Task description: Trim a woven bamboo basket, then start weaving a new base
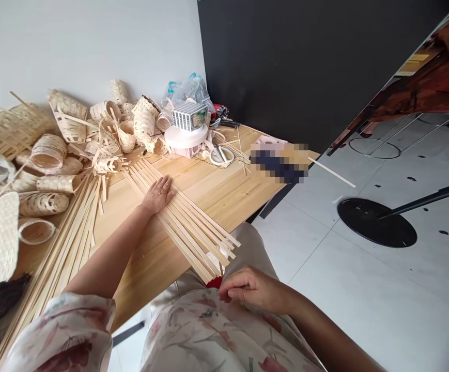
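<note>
A fan of thin pale bamboo strips (181,222) lies across the light wooden table (224,194), its ends jutting past the table edge towards my lap. My left hand (158,194) rests flat on these strips, palm down, gripping nothing. My right hand (251,290) hangs over my floral-patterned lap, fingers curled together. Its fingertips are close to a small red item (214,282) just under the strip ends. I cannot make out anything held in those fingers.
Woven bamboo baskets (44,204) and long loose strips (65,243) pile up at the table's left end. Scissors (221,155), a white round stand (185,137) and a plastic bag (187,93) sit at the back. A black-based stand (375,222) occupies the tiled floor to the right.
</note>
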Demonstrator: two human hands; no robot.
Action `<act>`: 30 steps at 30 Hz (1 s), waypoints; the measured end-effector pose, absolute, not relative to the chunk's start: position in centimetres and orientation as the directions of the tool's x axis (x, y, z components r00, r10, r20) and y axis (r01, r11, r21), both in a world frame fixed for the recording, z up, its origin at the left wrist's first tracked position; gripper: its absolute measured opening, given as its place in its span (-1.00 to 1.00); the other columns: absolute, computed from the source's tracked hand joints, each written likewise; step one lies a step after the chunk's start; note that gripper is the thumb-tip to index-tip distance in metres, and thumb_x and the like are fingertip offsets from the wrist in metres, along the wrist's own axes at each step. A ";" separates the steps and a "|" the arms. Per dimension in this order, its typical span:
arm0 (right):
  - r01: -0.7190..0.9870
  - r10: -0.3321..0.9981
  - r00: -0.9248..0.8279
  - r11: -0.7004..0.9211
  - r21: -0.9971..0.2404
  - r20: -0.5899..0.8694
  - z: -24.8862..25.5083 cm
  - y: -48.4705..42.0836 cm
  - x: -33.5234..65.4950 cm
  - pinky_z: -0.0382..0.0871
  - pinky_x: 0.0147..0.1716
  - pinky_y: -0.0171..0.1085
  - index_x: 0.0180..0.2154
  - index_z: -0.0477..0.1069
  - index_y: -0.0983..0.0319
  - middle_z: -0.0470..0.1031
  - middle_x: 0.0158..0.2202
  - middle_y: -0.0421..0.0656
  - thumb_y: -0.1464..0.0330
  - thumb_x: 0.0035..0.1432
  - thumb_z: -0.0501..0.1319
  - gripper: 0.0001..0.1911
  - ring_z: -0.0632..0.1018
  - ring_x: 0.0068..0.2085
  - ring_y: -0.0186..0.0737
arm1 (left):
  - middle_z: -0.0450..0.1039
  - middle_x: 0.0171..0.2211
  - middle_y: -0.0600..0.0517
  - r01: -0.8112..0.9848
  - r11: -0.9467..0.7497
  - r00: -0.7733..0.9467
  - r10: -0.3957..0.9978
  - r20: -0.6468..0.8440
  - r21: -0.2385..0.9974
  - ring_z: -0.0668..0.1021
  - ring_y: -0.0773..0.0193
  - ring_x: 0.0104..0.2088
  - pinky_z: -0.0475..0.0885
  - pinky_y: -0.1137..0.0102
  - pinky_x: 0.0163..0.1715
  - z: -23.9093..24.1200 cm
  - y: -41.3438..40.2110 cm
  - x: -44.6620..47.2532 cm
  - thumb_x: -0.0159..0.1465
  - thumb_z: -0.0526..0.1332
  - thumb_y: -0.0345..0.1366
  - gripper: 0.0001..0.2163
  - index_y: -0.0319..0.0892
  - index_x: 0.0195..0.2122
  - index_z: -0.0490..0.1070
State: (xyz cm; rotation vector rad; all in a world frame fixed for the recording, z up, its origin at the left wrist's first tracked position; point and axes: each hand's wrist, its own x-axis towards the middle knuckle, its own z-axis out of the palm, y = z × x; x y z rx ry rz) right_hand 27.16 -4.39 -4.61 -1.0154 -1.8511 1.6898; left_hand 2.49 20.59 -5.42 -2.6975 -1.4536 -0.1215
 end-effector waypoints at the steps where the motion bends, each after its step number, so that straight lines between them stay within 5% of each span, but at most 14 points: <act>1: 0.225 0.767 -0.622 -0.019 -0.974 -0.159 -5.0 -4.3 26.8 0.34 -0.34 -0.32 -0.28 0.51 0.30 0.54 -0.37 -0.09 0.25 0.15 0.07 -0.69 0.51 -0.34 -0.23 | 0.00 0.21 -0.12 0.835 -0.550 0.550 0.829 0.105 -0.028 0.07 0.10 0.21 0.00 0.22 0.16 -5.5 20.6 2.5 0.30 -0.17 -0.05 -0.47 -0.28 0.20 0.01; 30: 0.147 0.860 -0.456 -0.183 -0.972 -0.231 -6.3 -5.0 25.4 0.33 -0.38 -0.33 -0.39 0.51 0.28 0.52 -0.40 -0.12 0.14 0.11 0.07 -0.62 0.48 -0.35 -0.23 | -0.04 0.23 -0.10 0.844 -0.535 0.536 0.842 0.056 -0.041 0.05 0.13 0.22 -0.03 0.22 0.16 -4.4 19.7 3.1 0.31 -0.18 -0.12 -0.49 -0.29 0.21 -0.04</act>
